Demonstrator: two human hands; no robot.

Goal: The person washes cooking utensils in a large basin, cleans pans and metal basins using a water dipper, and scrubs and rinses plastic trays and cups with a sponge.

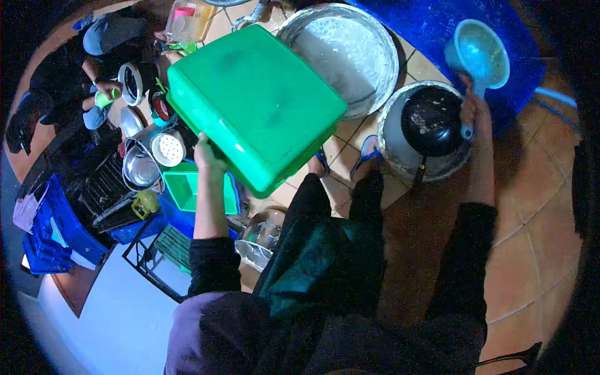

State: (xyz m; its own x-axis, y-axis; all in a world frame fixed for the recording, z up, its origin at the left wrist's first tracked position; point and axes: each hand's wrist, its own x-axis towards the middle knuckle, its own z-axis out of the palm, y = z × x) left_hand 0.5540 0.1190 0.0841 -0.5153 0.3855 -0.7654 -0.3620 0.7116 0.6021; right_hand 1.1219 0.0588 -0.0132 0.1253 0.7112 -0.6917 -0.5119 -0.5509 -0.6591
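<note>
Purple cloth [209,328] is draping nearest. Left hand [209,158] is clamping green container [256,106] left of round basin [395,62], fingers partly hidden; right hand [478,114] is gripping blue dipper [480,56], fingers round handle.

We see from one camera on the wearer's head, pitched steeply forward and down (so wide that the view's corners fall into a dark round rim): the torso [369,340] lies nearest, below, the left hand [207,155] and right hand [479,115] farther out, and the tiled floor [531,256] beyond them.
</note>
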